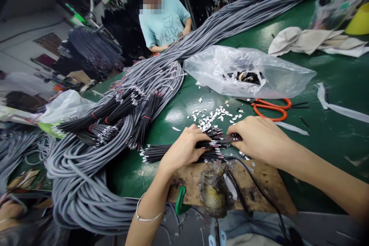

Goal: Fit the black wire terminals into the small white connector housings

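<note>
My left hand [184, 148] is closed around a bundle of short black wires [155, 153] lying on the green table [331, 130]. My right hand [259, 136] pinches the tips of a few of those wires at the bundle's right end. Small white connector pieces [215, 115] are scattered just beyond both hands. A silver bracelet sits on my left wrist.
Orange-handled scissors [271, 108] lie by a clear plastic bag [259, 73]. Thick grey cable bundles [86, 196] fill the left side, with more black wire bundles [115, 117] on them. A burnt wooden board [259, 184] with a solder pot [213, 194] is at the near edge. A person in a light blue shirt [164, 23] stands across.
</note>
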Motion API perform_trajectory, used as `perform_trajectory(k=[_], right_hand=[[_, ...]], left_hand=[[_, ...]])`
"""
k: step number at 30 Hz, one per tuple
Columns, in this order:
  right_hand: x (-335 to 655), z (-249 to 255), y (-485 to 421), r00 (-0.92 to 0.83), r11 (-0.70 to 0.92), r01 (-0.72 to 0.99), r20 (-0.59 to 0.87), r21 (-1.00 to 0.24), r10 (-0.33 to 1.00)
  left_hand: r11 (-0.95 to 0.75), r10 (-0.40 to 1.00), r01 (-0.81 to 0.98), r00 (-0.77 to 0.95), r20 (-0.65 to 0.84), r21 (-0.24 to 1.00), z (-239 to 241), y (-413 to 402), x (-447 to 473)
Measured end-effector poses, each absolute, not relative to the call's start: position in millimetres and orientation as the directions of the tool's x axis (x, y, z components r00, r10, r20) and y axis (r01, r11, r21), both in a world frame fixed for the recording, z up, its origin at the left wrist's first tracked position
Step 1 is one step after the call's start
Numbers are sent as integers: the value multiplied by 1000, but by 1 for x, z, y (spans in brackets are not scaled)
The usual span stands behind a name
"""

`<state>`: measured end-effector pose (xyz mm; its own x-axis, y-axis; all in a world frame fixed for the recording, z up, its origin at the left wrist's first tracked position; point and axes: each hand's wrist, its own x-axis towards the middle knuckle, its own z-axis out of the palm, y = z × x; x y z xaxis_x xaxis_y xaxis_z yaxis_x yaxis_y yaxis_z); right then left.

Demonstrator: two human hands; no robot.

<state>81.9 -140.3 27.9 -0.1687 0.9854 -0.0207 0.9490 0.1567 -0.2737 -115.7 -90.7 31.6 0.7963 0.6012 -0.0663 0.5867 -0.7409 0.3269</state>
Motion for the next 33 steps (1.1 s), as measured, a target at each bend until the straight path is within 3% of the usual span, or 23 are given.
perform_trajectory(k=[12,24,29,33], right_hand=[[84,27,-139,-124,118,966,-12,-230,992],[82,27,-140,-144,142,974,2,-174,990],[82,27,-140,-161,159,972,4,-171,987],[82,28,-141,-164,163,973,6,-166,986]], left_hand=[[-763,607,609,790,-87,217,35,-100,-112],[-754,617,620,782,-90,217,33,-98,-112],[-760,579,595,803,-144,261,38,-100,-116],[-750,593,622,783,-188,225,41,-103,-115]])
